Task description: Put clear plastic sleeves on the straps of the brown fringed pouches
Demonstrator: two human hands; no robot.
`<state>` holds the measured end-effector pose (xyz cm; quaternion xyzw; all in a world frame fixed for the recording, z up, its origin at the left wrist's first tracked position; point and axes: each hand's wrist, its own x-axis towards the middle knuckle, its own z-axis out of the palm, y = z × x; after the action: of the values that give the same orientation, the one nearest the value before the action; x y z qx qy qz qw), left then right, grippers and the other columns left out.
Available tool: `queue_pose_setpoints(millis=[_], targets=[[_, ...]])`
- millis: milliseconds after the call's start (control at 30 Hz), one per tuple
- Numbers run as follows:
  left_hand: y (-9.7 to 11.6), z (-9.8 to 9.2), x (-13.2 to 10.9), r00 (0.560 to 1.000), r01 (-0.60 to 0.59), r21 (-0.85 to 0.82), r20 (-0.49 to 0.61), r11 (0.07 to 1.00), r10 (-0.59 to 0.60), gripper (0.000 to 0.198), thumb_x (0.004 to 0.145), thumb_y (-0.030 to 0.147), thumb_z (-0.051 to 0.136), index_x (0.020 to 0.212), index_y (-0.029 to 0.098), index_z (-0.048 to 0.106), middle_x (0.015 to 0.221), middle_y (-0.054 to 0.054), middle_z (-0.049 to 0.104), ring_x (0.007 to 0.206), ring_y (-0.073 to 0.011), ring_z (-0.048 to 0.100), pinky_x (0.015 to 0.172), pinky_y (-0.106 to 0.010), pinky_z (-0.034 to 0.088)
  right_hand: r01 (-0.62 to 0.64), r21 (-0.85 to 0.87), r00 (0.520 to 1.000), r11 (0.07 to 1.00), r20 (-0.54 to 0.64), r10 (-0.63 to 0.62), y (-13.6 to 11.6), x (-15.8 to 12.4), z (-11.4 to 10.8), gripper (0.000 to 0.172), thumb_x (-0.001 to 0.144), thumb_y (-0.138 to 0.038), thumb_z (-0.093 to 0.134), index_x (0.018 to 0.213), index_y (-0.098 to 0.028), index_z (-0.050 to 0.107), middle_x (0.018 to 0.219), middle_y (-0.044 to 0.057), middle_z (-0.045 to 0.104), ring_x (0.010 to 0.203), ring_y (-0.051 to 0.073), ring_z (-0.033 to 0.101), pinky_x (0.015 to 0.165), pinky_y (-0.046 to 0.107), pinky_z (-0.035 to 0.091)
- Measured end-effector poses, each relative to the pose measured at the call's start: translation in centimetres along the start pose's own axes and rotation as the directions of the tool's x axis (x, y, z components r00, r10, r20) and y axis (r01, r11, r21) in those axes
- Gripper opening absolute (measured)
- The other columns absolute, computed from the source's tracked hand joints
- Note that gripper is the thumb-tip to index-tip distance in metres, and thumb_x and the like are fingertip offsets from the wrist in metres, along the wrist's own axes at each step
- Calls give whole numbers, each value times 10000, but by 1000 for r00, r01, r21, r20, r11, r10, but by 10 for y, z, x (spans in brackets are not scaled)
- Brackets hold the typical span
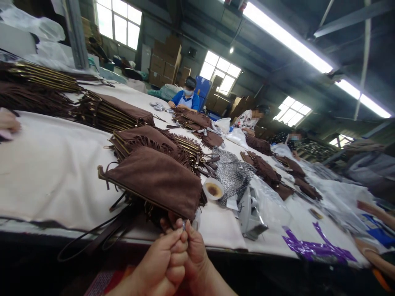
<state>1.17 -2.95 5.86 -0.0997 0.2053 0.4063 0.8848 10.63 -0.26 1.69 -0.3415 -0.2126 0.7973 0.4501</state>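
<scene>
At the table's front edge, my left hand (168, 259) and my right hand (196, 250) are pressed together, fingertips pinched. A small pale, shiny item (184, 225) shows between the fingertips; what it is cannot be made out. Just beyond them lies a brown suede pouch (157, 179) with a gold-coloured zip edge, on top of a stack of similar pouches. The fingertips are at its lower right corner; whether they touch it is unclear. Dark straps (101, 230) hang from the stack over the table edge.
Right of the stack are a bowl with brown contents (213, 189), patterned grey sheeting (233, 170), a tape dispenser (251, 213) and purple plastic (317, 246). More fringed pouches (108, 111) lie on the white-covered table (55, 172). People sit along the far side; others' hands show at both edges.
</scene>
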Motion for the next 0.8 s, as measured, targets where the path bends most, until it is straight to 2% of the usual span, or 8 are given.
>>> queue_pose_setpoints(millis=[100,200,333,433,500,633,700,800], targets=[[2,0,2,996,55,-56,78,997,-51,346,718,194,760,772,185,417,546,136,240,319,23,194,310,-77,94,-57,170,997,984,54,48,-7,0,7,332,628,-468,802,710,-221,597,889,26,667,735,161,603,652,276,492],[6,-4,7,990,55,-35,129,998,-50,364,693,202,783,774,183,429,531,141,235,318,15,203,304,-83,106,-120,241,989,963,110,96,-12,-2,11,334,628,-435,825,734,-204,608,675,-17,602,624,124,550,627,240,464],[14,-17,12,999,-26,291,26,956,20,311,732,323,760,784,167,495,502,126,313,329,1,231,314,-94,152,-170,195,962,966,246,119,-15,-18,2,385,705,-529,750,783,-171,631,611,-25,560,573,118,512,563,234,425],[30,-26,6,978,-109,745,-40,659,207,280,733,365,761,768,158,576,543,43,516,417,-63,453,372,-134,334,-55,67,975,996,218,39,-20,-45,-17,326,744,-354,765,969,-139,668,918,64,672,802,159,613,682,257,454],[44,-26,-1,922,-166,857,-41,489,385,267,699,335,795,737,155,601,677,-26,636,634,-149,621,529,-186,486,-7,-10,989,1000,148,8,-24,-62,-33,392,745,-262,765,1092,-113,658,1155,137,636,988,204,608,743,265,455],[63,-6,-6,808,-314,698,-159,644,567,165,776,266,727,790,152,608,885,-98,695,894,-228,672,782,-320,559,51,-32,999,998,-17,-52,-30,-79,-60,300,760,-264,749,1001,-95,692,1078,156,665,849,177,635,658,239,444],[65,8,-1,806,-323,608,-224,725,548,108,820,254,675,847,166,618,818,-71,689,765,-204,683,687,-331,580,91,-19,991,996,-92,-92,-32,-78,-67,256,748,-269,758,935,-105,696,960,119,685,728,132,619,613,218,426],[65,32,6,787,-341,627,-218,700,578,71,825,227,665,873,184,636,757,-31,678,611,-167,655,528,-291,570,164,-34,973,986,-158,-168,-37,-76,-73,227,736,-293,761,861,-118,686,864,75,676,640,99,574,575,204,401]])
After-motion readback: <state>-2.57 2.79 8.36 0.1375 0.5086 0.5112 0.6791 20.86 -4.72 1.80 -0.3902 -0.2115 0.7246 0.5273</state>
